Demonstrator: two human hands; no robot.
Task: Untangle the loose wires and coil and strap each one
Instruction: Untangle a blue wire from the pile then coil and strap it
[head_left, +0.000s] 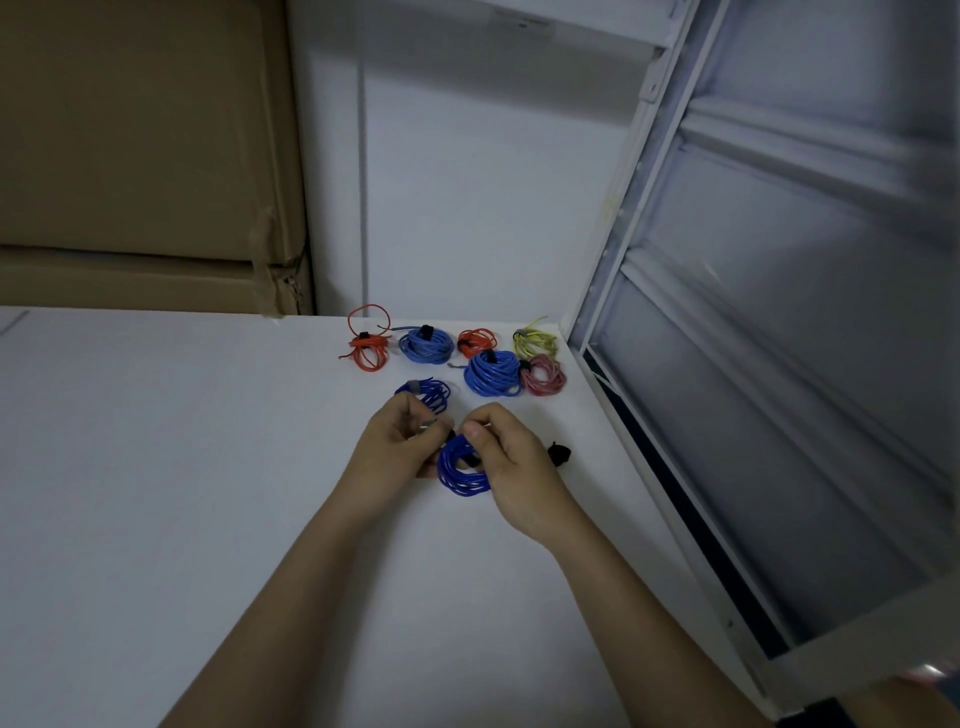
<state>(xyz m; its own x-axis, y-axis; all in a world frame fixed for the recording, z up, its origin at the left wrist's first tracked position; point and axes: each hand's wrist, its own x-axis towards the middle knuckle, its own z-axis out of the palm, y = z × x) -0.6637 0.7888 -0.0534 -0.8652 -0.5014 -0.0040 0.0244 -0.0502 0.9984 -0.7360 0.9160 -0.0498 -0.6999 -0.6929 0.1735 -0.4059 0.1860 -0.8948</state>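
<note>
We find strapping in hand: right hand (511, 457) grasping dark blue coil (462, 470), left hand (397, 441) pinching strap (451, 435) just above. Next: cinch strap closed.

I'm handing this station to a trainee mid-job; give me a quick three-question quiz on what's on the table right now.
1. True or false: both hands hold the dark blue wire coil.
2. How many strapped coils lie behind the hands?
3. Which lies right of the right hand: A) a yellow coil, B) a black strap, C) a red coil?

Key: 1 true, with the left hand at its strap; 2 seven; 3 B.
</note>
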